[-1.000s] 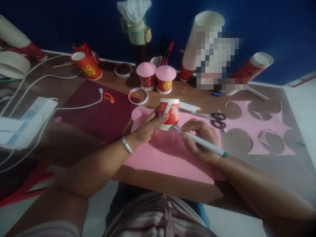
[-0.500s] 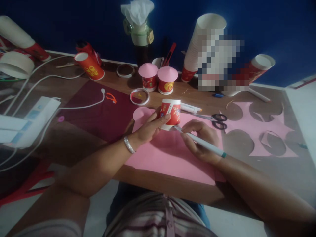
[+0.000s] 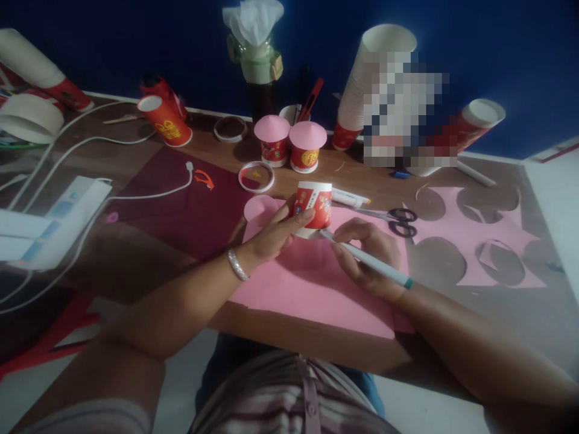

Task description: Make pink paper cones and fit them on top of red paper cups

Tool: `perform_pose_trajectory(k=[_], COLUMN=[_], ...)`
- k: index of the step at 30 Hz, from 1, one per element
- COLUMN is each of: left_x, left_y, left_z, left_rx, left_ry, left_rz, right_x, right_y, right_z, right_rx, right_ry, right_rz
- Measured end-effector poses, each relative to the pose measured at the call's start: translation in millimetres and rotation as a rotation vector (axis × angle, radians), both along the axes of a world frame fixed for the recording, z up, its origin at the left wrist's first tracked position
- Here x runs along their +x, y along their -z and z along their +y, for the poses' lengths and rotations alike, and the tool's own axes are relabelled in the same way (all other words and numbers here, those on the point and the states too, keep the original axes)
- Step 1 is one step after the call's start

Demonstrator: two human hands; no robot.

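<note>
My left hand [image 3: 279, 232] grips a short red and white paper cup [image 3: 322, 206] above the pink paper [image 3: 312, 289], thumb across its printed side. In my right hand [image 3: 366, 256] is a white marker pen [image 3: 377, 265] with a green end, held like a writing tool. Its tip touches, or nearly touches, the cup's white lower band. Black-handled scissors [image 3: 401, 223] lie just beyond the right hand. Behind the cup stand two small red cups with pink paper cone tops [image 3: 271, 129], [image 3: 308, 136].
Pink paper scraps with round cut-outs [image 3: 486, 232] lie at right. A tall stack of paper cups [image 3: 377, 72] leans at the back. At left are a white power strip [image 3: 67, 223], cables and a red cup [image 3: 165, 120]. Tape rolls [image 3: 256, 177] lie mid-table.
Almost nothing differs. The view has shifted very slightly; both hands keep the cup and the marker pen in the same position.
</note>
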State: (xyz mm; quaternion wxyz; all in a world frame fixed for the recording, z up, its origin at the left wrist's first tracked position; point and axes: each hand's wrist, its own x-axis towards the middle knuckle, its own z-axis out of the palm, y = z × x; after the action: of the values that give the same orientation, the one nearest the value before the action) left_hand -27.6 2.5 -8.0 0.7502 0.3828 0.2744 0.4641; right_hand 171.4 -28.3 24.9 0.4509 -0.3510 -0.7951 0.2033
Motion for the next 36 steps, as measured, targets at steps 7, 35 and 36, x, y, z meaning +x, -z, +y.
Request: perform_pose_trajectory(k=[7,35,36], left_x=[0.2,-1.0,-1.2], left_y=[0.1,6.5,6.5], left_z=[-0.5,1.5,1.4], left_rx=[-0.004,0.004,0.009], left_ry=[-0.011,0.009,0.01], left_rz=[0.023,-0.014,-0.017], right_x=[1.1,2.2,2.1], right_y=[-2.2,-1.3,-0.3], right_z=[0.0,-1.3,-1.2], right_rx=[-0.017,0.101,0.105], right_ry=[0.0,-0.026,-0.017], right_rz=[-0.026,-0.089,-0.086])
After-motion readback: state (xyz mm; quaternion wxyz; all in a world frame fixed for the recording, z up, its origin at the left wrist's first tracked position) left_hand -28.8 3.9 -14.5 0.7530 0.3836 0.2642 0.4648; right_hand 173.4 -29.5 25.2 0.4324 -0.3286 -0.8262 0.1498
